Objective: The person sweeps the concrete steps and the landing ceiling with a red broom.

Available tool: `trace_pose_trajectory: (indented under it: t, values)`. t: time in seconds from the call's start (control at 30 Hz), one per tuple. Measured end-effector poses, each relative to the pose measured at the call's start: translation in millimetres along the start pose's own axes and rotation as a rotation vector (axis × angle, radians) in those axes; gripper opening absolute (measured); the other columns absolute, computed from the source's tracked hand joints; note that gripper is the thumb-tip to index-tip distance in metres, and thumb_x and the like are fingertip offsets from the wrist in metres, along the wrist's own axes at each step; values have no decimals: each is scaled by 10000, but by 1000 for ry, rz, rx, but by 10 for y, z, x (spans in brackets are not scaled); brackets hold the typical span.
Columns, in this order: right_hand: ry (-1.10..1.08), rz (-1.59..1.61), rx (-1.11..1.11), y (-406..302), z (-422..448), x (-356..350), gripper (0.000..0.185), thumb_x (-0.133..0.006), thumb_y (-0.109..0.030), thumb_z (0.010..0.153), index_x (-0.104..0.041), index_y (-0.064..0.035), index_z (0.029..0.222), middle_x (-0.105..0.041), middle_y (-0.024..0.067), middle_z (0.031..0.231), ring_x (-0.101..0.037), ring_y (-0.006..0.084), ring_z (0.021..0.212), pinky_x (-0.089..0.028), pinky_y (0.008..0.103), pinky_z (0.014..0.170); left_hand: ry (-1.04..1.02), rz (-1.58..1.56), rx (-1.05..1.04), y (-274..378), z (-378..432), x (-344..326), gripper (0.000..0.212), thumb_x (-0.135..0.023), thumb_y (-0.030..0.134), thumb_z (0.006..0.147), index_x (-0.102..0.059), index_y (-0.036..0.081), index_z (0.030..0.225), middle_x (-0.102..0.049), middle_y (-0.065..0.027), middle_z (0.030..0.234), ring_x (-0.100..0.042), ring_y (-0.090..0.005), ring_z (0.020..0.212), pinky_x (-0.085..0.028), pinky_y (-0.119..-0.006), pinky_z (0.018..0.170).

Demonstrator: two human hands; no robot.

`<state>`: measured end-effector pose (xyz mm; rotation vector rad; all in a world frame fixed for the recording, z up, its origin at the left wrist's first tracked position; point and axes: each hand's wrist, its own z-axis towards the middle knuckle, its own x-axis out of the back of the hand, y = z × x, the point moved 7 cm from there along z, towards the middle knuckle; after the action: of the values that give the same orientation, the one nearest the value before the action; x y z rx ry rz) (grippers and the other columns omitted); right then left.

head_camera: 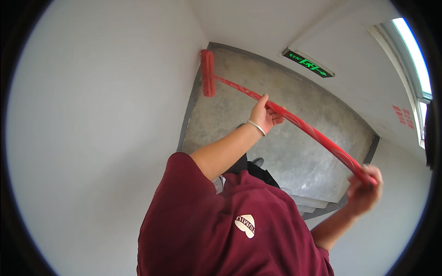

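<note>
A long red broom handle [310,132] runs slantwise across the view, from lower right up to the red broom head [208,73]. My left hand [266,114], with a pale bangle at its wrist, is around the handle near its middle, thumb on top. Near the handle's end, my right hand [366,189] grips it, somewhat blurred. The broom head lies in the far left corner of the grey concrete floor [234,131], close to the dark skirting along the left wall. Whether its bristles touch the floor cannot be told.
A pale wall [103,103] rises at the left. On the far wall hangs a lit green exit sign [309,63], and a window [412,55] is at the upper right. Steps [307,203] adjoin the floor near my body. My shoe [258,161] shows on the floor.
</note>
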<state>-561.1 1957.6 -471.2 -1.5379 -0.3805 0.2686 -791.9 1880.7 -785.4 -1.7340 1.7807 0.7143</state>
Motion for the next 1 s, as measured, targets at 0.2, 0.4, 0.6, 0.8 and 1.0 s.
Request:
trace_pose_trajectory:
  t: [0.2, 0.4, 0.6, 0.8, 1.0]
  values:
    - [-20, 249, 29, -809, -392, 742, 723, -517, -637, 856, -506, 65, 1028, -597, 196, 647, -419, 141, 287, -370, 182, 395, -66, -79, -200, 289, -245, 61, 334, -434, 329, 989, -570, 46, 874, -655, -132, 936, -650, -338, 936, -554, -415, 729]
    - [408, 287, 480, -1064, -875, 1416, 504, -729, -458, 749, -503, -29, 888, -544, 77, 610, -437, 147, 444, -410, 292, 653, -125, 140, -260, 450, -1001, -495, 295, -471, 311, 974, -576, 62, 856, -657, -127, 904, -668, -307, 883, -563, -396, 762]
    - [210, 68, 308, -587, -513, 85, 548, -610, -524, 855, -535, 15, 790, -442, 43, 508, -447, 121, 346, -314, 210, 346, 63, 67, -538, 1032, -366, 190, 234, -460, 244, 969, -531, 41, 876, -628, -131, 802, -638, -287, 758, -556, -422, 741]
    - [-192, 82, -176, 1255, -258, -1187, 278, -582, -160, 877, -578, 15, 1092, -645, 135, 873, -668, 187, 702, -535, 296, 659, 262, 94, -433, 1002, 892, 1194, 205, -436, 193, 968, -477, -3, 922, -595, -137, 769, -630, -298, 665, -574, -426, 646]
    - [11, 221, -299, 1848, -273, -646, 329, -536, -269, 920, -568, 9, 1093, -656, 162, 890, -676, 218, 708, -558, 330, 682, 401, 222, -313, 204, 815, 950, 147, -472, 112, 930, -466, -32, 958, -589, -141, 777, -647, -311, 680, -581, -430, 584]
